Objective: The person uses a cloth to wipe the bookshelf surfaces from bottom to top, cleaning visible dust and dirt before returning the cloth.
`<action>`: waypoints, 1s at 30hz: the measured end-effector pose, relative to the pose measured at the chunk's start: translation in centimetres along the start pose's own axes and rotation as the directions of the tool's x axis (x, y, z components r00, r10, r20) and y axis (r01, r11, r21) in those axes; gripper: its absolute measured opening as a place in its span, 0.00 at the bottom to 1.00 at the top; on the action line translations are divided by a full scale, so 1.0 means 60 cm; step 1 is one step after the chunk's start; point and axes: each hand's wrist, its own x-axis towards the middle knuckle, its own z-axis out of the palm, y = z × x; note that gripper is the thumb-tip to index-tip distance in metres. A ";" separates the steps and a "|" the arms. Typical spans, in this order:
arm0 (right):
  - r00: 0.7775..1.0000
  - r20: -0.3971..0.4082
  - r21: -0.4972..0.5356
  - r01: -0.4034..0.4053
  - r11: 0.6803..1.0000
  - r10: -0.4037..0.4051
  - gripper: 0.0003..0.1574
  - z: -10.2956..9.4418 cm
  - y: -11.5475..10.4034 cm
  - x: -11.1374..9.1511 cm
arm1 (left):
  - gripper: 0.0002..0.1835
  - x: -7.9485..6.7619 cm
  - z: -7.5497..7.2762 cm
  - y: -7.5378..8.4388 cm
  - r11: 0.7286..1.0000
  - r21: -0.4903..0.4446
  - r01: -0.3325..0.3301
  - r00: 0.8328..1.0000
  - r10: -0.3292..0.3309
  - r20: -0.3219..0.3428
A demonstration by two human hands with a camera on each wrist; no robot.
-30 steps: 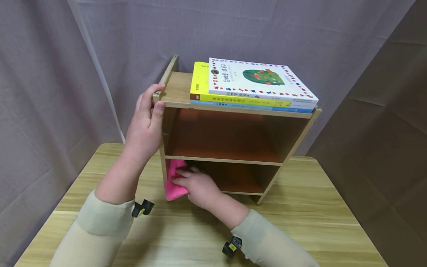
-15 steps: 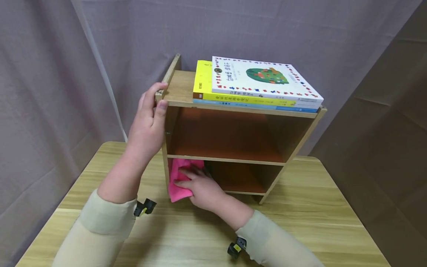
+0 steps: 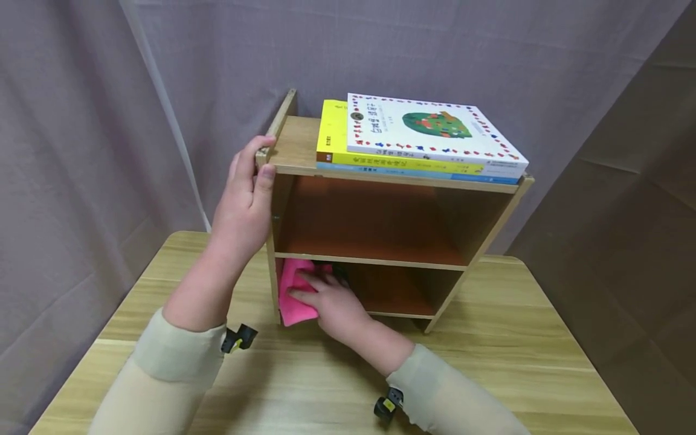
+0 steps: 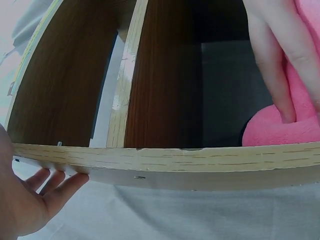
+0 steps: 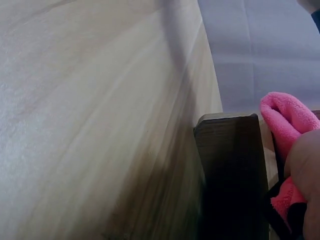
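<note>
In the head view my left hand [image 3: 243, 208] grips the upper left corner of a small wooden bookshelf [image 3: 370, 261], its thumb at the front edge. The left wrist view shows fingertips [image 4: 62, 187] of that hand against the outer face of the side panel [image 4: 200, 159]. My right hand [image 3: 339, 308] reaches into the bottom compartment. Its fingers lie spread and fairly straight on a pink cloth [image 3: 296, 302], pressing it at the left inner wall. Bunched folds of the pink cloth [image 5: 287, 117] show beside the hand in the right wrist view. The thumb is hidden.
A stack of books [image 3: 429, 133], white over yellow over blue, lies on the shelf's top board. The shelf stands on a wood-grain table [image 3: 489, 362]. Grey curtains [image 3: 408, 48] hang behind and to the left; a brown panel [image 3: 614, 211] borders the right.
The right hand and pink cloth have shifted slightly rightward within the bottom compartment, and the cloth's folds have changed. The left hand keeps its grip; the whole view has drifted a little.
</note>
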 end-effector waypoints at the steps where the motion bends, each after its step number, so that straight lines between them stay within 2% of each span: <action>1: 1.000 -0.006 0.002 -0.004 1.000 0.004 0.45 -0.001 0.001 -0.001 | 0.23 0.000 0.001 0.000 1.000 -0.002 -0.003 1.000 0.003 -0.001; 8: 0.999 -0.037 0.076 -0.014 0.997 0.017 0.44 -0.007 0.016 -0.012 | 0.23 0.000 0.001 0.000 1.000 -0.006 0.000 1.000 0.000 -0.007; 16: 0.995 -0.097 0.113 0.034 0.993 -0.023 0.42 -0.010 0.032 -0.033 | 0.23 0.000 0.002 0.001 1.000 -0.007 0.003 1.000 -0.003 -0.010; 22: 0.986 -0.167 0.149 0.037 0.988 -0.012 0.38 -0.011 0.042 -0.053 | 0.23 0.000 0.003 0.001 1.000 -0.010 -0.002 1.000 0.001 -0.009; 30: 0.978 -0.208 0.200 0.037 0.979 0.006 0.37 -0.020 0.051 -0.082 | 0.23 -0.002 0.003 0.002 1.000 -0.009 -0.002 1.000 0.002 -0.019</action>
